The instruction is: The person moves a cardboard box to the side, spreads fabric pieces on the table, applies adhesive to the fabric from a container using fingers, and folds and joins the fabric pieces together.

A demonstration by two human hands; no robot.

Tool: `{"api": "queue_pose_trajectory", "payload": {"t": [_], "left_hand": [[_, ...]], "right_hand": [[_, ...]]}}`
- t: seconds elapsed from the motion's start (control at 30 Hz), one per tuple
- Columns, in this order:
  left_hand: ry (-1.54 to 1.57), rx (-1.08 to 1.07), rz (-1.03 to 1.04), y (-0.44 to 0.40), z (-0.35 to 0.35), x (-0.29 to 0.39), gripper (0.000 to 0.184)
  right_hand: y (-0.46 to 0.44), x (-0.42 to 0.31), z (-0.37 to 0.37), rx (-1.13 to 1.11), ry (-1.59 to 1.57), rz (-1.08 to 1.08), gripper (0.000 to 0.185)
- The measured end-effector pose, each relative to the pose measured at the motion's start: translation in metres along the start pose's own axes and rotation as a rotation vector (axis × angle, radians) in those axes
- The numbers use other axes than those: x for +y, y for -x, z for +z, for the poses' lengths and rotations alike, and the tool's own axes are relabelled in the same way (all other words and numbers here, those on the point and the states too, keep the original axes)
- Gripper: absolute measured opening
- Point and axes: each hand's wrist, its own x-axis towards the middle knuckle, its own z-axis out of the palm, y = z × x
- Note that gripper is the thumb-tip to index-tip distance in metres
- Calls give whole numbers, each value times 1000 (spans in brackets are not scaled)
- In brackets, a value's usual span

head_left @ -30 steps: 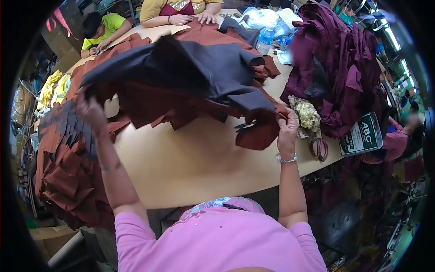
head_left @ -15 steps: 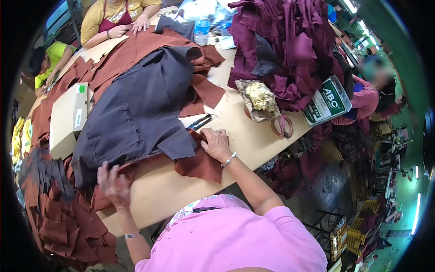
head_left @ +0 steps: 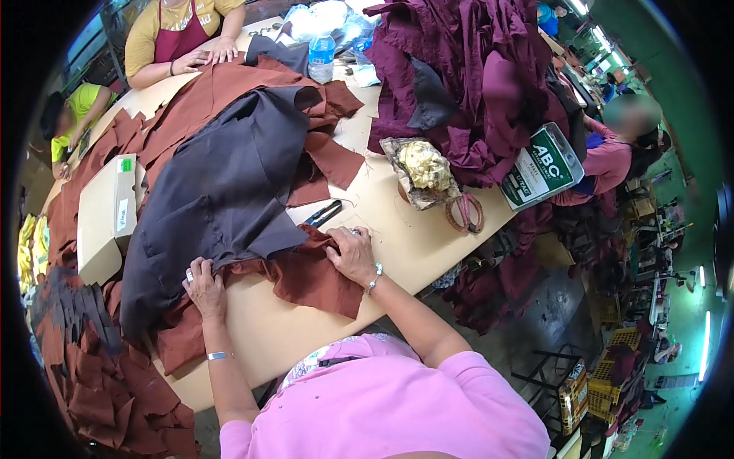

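My left hand (head_left: pixel 205 289) pinches the near edge of a dark grey garment piece (head_left: pixel 218 180), where a rust-brown layer shows below it. Curled over the loose end of the rust-brown cloth (head_left: pixel 317 284) is my right hand (head_left: pixel 353 256), its fingertips partly hidden. Something small and silvery glints at its fingers; I cannot tell if it is a ring. Just beyond that hand lies a black-handled cutting tool (head_left: pixel 324 213) on the table. The dark grey piece spreads over more rust-brown fabric (head_left: pixel 195 99).
A cardboard box (head_left: pixel 105 222) sits on the cloth at left, beside hanging rust-brown pieces (head_left: pixel 115 382). Purple fabric (head_left: pixel 466 84) is heaped at right, near a roll of tape (head_left: pixel 465 214), a crumpled paper bundle (head_left: pixel 420 170) and an ABC sign (head_left: pixel 541 167). A person (head_left: pixel 180 38) sits across the table (head_left: pixel 256 344).
My left hand, blurred and raised before, has come down onto the cloth edge. My right hand stays on the rust-brown cloth, whose loose end has shifted left. The whole view has moved slightly.
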Motion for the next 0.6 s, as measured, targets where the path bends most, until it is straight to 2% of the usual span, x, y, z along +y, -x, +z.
{"api": "queue_pose_trajectory", "payload": {"t": [0.17,0.4,0.5,0.6], "left_hand": [[29,35,-3,3,-5,3,27],[44,53,-2,3,-10,6,29],[69,69,4,3,-10,7,30],[69,40,-4,3,-10,6,31]], "right_hand": [[-1,-5,-5,-17,-12,33,22],[4,-5,-9,-113,-48,85,32],[11,-16,-24,32,8,-20,39],[27,-36,-63,71,153,-58,44]]}}
